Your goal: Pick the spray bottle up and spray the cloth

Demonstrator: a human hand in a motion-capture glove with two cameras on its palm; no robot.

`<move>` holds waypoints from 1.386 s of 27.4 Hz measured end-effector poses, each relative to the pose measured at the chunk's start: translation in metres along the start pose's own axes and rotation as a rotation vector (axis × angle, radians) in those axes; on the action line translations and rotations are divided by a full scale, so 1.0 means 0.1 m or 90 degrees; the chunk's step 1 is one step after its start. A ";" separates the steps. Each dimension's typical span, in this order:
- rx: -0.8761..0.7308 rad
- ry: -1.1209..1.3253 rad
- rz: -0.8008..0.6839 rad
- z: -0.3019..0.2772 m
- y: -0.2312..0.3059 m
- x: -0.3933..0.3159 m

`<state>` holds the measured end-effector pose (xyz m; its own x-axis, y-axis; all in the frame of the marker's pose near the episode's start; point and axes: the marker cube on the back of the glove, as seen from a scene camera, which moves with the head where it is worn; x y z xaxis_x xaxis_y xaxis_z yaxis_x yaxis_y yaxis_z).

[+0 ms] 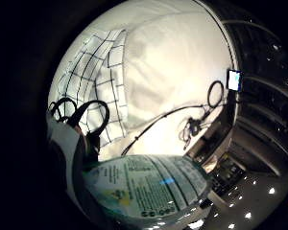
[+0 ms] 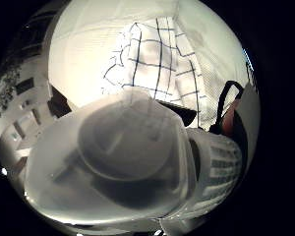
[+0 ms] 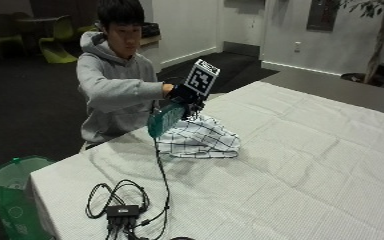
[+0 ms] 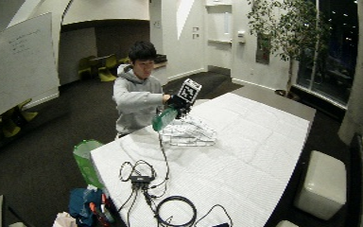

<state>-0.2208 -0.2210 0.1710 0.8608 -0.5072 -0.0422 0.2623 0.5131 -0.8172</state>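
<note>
While held aloft over the near end of the table, tilted with its head toward the cloth, which sits bunched at about five o'clock from it. Gripped by the gloved right hand, fingers wrapped about the neck and upper body of the spray bottle, apparently near the trigger, though the finger on the trigger itself cannot be made out. Seen in the thumb side palm view as a translucent head and shoulder filling most of the picture, close against the palm, with the checked cloth beyond it on the white table covering. Seen in the little finger side palm view as a printed label next to the palm, the cloth lying at roughly eleven o'clock from it. Judged to be light, rigid plastic, somewhat smooth and liable to twist in the hand if taken low on the body; best held high at the neck, where the trigger falls under a forefinger and the weight of any liquid hangs below. Judged soft and limp for the cloth, folded in loose peaks, likely to stay put under a mist but to soak unevenly. Nozzle direction not clear enough to confirm aim. Black cables lying at the table's near edge, well apart from the cloth.
</note>
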 end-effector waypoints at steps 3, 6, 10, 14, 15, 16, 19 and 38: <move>0.013 -0.057 0.005 0.04 -0.09 -0.20; 0.021 -0.069 -0.002 0.05 -0.11 -0.30; 0.021 -0.066 -0.013 -0.04 -0.04 -0.33; 0.044 -0.074 0.007 -0.26 0.08 -0.24; 0.052 -0.071 0.014 -0.32 0.10 -0.22; 0.059 -0.066 0.018 -0.36 0.13 -0.19; 0.070 -0.044 0.012 -0.45 0.21 -0.13; 0.054 -0.107 -0.037 -0.02 -0.08 -0.38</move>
<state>-0.2562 -0.2067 0.1779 0.9021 -0.4183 0.1063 0.3433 0.5463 -0.7640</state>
